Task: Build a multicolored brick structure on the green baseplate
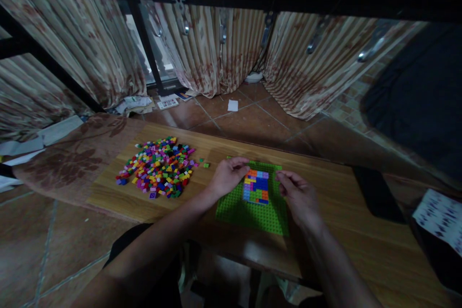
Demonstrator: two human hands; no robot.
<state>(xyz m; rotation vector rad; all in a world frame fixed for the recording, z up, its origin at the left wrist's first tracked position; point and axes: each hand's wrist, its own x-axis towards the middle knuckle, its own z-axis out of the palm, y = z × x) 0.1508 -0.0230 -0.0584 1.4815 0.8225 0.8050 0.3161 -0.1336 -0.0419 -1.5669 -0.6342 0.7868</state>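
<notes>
A green studded baseplate (233, 214) lies on the wooden table, bearing a block of coloured bricks (260, 184) with blue in its middle. My left hand (229, 174) is at the upper left of the baseplate, fingertips beside the top left corner of the bricks. Its fingers are closed, and anything between them is too small to make out. Over the right edge of the baseplate is my right hand (295, 191), thumb and forefinger pinched together, a little right of the bricks. What it pinches, if anything, cannot be made out.
Left on the table (202, 192) lies a large heap of loose coloured bricks (162, 166), with a few strays at its right. A black flat object (378, 195) lies at the right end. Beyond are striped curtains (216, 57) and papers on the tiled floor (249, 118).
</notes>
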